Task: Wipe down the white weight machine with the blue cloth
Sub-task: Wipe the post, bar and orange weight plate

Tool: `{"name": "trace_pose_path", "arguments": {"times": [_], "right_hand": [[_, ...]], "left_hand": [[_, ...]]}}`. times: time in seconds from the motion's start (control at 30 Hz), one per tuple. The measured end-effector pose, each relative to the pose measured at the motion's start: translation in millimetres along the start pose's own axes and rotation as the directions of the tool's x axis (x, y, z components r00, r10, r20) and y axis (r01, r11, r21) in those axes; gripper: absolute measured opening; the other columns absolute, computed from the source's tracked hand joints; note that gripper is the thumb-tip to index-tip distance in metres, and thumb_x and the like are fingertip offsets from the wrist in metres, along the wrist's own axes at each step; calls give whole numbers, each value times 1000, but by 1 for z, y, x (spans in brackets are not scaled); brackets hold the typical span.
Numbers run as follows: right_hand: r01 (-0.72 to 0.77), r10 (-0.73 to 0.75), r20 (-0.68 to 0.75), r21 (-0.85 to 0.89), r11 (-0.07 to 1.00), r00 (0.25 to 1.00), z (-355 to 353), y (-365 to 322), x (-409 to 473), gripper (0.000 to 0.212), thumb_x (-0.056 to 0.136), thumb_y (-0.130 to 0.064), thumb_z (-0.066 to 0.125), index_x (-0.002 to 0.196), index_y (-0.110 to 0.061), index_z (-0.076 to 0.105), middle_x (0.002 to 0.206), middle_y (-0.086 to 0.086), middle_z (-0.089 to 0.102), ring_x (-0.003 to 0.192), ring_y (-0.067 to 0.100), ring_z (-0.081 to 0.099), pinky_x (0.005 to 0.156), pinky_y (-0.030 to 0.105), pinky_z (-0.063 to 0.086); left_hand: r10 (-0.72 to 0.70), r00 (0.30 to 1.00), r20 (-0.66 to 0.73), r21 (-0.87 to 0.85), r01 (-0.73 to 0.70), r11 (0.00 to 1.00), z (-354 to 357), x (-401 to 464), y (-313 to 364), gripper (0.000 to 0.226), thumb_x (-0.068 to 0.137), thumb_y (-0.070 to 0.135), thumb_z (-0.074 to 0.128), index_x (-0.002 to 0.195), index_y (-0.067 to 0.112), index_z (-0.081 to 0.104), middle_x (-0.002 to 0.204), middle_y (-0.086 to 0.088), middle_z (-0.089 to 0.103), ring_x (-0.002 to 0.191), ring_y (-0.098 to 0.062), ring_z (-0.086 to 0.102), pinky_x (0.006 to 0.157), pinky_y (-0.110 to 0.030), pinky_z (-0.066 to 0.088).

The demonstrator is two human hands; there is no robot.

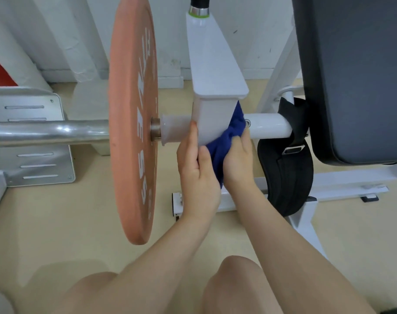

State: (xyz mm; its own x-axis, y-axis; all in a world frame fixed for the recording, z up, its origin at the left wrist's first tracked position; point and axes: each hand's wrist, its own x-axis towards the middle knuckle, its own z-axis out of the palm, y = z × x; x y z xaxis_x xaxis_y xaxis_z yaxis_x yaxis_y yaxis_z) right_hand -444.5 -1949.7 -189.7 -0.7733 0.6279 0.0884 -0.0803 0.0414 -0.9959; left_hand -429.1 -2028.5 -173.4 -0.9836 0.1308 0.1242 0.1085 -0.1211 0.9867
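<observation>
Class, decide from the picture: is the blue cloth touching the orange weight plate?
Apart. The head view shows the blue cloth bunched against the white arm's right side, with that arm and a white sleeve between it and the orange weight plate.

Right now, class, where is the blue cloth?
In the head view the blue cloth sits centre frame, held by both hands against the white arm of the machine, right of the orange plate.

Floor (45,223): smooth beige surface. Rear wall (170,30): white, scuffed, with a white baseboard (170,74). A grey slotted metal plate (34,141) stands at left on the floor.
</observation>
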Motion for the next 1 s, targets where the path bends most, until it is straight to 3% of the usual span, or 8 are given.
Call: {"name": "trace_pose_path", "arguments": {"times": [0.1,0.2,0.37,0.5,0.63,0.73,0.8,1.0], "right_hand": [[174,-150,88,-427,887,985,-11,13,7,51,83,-11,28,130,-17,46,125,5,57,114,19,54,100,38,43],[304,-181,244,-779,549,953,-30,31,20,71,74,-18,16,138,-6,42,139,16,46,128,32,42,113,45,25],[107,-228,17,-916,386,973,-70,37,34,65,84,-3,46,146,-2,26,148,19,34,141,33,25,113,43,15],[72,-181,-40,-817,572,983,-53,38,27,59,89,-7,35,147,-6,25,153,15,22,143,30,18,116,35,15],[-83,24,-177,-329,941,984,-24,25,16,48,98,-8,33,146,-18,30,156,3,21,143,18,20,115,31,21],[-219,214,-107,-38,975,971,-21,4,4,31,101,-18,33,126,-21,51,112,5,63,101,27,58,79,33,51],[-247,249,-19,67,967,968,-11,-10,-6,26,98,-14,32,96,-24,56,66,2,57,59,26,50,47,22,38],[-350,349,109,-14,937,931,-11,7,-27,19,99,-23,36,108,-21,53,76,3,57,56,7,57,46,16,46]], "left_hand": [[15,1000,16,50,-16,999,-4,2,-4,50,99,3,34,131,41,29,137,11,40,125,9,35,103,-5,26],[43,997,68,89,-49,995,-7,5,-9,55,98,1,36,134,41,27,142,9,37,130,7,33,105,-8,27],[125,982,140,189,-150,970,-19,8,-18,55,93,12,36,133,47,21,129,9,41,129,-12,38,108,-20,30],[117,981,153,200,-147,969,-18,9,-18,56,95,9,37,134,44,18,130,22,32,128,-1,36,109,-22,30],[73,985,157,219,-107,970,-16,7,-18,59,98,2,36,139,38,15,142,11,29,120,23,26,101,-1,24],[-10,991,134,141,-9,990,-16,7,-21,54,99,4,34,146,29,23,149,11,32,130,8,31,105,-7,26],[-37,992,121,108,24,994,-16,9,-23,50,99,5,33,145,25,32,146,12,40,129,5,38,100,-9,32],[-104,984,148,72,94,993,-12,5,-28,56,97,9,35,146,34,25,148,15,33,136,-2,32,114,-33,29]]}}
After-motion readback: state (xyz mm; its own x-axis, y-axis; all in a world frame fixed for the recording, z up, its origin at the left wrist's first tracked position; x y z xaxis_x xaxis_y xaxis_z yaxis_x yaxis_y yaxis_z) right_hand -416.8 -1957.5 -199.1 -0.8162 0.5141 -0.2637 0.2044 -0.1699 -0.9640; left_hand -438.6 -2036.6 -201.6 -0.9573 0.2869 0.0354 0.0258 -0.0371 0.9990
